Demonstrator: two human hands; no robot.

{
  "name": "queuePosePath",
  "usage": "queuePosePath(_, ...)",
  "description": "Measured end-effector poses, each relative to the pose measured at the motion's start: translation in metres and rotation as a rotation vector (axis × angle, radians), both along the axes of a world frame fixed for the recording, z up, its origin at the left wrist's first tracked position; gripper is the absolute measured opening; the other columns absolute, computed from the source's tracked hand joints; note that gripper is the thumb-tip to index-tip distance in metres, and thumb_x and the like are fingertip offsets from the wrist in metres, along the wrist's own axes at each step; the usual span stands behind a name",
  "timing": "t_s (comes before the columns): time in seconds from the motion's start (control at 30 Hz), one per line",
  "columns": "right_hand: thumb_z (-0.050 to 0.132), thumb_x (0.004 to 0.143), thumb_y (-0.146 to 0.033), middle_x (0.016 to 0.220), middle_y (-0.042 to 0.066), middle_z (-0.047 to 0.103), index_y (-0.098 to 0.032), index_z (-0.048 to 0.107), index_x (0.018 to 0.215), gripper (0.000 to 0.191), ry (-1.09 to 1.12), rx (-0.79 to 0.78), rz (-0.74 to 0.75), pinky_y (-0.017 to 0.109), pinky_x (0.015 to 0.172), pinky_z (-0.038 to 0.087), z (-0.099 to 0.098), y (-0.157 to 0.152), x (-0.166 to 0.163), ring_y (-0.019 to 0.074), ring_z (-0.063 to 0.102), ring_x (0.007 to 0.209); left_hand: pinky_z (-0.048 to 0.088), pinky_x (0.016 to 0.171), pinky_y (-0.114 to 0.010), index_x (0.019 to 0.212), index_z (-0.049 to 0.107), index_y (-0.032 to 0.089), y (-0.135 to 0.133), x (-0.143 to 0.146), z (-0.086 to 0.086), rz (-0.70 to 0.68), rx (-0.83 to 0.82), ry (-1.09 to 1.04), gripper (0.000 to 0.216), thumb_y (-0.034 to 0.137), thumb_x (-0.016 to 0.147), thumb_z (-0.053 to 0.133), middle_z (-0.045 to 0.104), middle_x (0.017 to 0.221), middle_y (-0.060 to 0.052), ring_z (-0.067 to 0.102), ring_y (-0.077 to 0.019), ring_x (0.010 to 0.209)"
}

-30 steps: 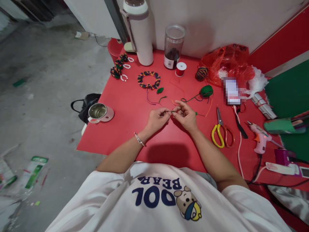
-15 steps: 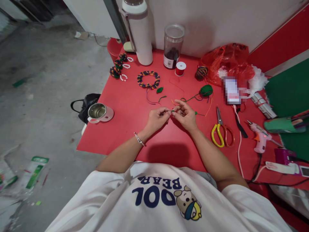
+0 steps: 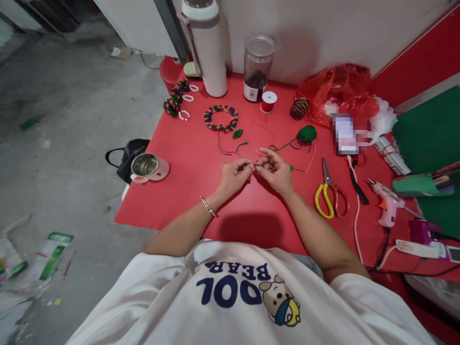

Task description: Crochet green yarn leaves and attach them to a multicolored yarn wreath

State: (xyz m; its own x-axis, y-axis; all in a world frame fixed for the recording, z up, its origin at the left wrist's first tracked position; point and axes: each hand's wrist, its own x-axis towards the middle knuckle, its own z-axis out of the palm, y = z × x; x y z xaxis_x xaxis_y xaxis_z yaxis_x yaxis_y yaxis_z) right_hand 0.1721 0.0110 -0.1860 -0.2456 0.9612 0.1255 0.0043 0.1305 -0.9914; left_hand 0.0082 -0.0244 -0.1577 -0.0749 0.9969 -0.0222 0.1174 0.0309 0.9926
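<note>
My left hand (image 3: 235,176) and my right hand (image 3: 276,173) meet over the red table, thumbs and fingertips pinched. Between them shows a short bit of green yarn (image 3: 256,165), mostly hidden by the fingers. From beside the right hand, a crochet hook (image 3: 297,169) with a green handle end sticks out. A green yarn ball (image 3: 307,134) lies beyond that hand, its strand running back toward the fingers. Past the left hand are a small green crocheted leaf (image 3: 237,133), a snippet of green yarn (image 3: 242,146) and a multicoloured crocheted ring (image 3: 205,116).
Yellow-and-red-handled scissors (image 3: 326,191) and a pink glue gun (image 3: 388,203) lie to the right. A metal mug (image 3: 158,167) stands near the left edge. Along the back are a white flask (image 3: 212,57), a jar (image 3: 257,67), a red thread spool (image 3: 268,102) and a red plastic bag (image 3: 338,86).
The fingertips have shifted very slightly, and a little more green yarn shows between the hands. Everything else on the table stays put.
</note>
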Motion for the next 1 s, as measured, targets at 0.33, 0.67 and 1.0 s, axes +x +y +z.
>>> queuePosePath(0.33, 0.081, 0.079, -0.038, 0.086, -0.001, 0.071, -0.026, 0.067, 0.132, 0.055, -0.013, -0.011, 0.033, 0.027, 0.056, 0.036, 0.0025, -0.0006, 0.0005, 0.0086, 0.04, 0.058, 0.051, 0.051, -0.023, 0.079, 0.065, 0.019, 0.0027, 0.0014, -0.0024, 0.08, 0.002, -0.125, 0.011, 0.028, 0.086, 0.066, 0.064, 0.056, 0.002, 0.059, -0.0109, 0.049)
queuePosePath(0.67, 0.081, 0.079, -0.042, 0.084, 0.0, 0.072, -0.025, 0.075, 0.121, 0.046, -0.043, -0.03, 0.086, 0.027, 0.059, 0.041, 0.003, -0.0015, 0.0026, 0.0097, 0.047, 0.06, 0.049, 0.051, -0.024, 0.086, 0.061, 0.02, 0.0051, 0.0012, -0.0082, 0.067, 0.001, -0.223, 0.018, 0.036, 0.093, 0.065, 0.064, 0.057, 0.002, 0.058, -0.011, 0.048)
queuePosePath(1.0, 0.074, 0.089, -0.05, 0.081, 0.003, 0.078, -0.023, 0.084, 0.09, 0.029, -0.112, 0.022, 0.096, 0.033, 0.072, 0.053, 0.0075, -0.0016, 0.0039, 0.0172, 0.066, 0.073, 0.047, 0.055, -0.022, 0.092, 0.064, 0.021, -0.0019, 0.0, -0.0069, -0.036, 0.093, 0.015, 0.017, 0.036, 0.097, 0.064, 0.063, 0.057, 0.004, 0.061, -0.0105, 0.052)
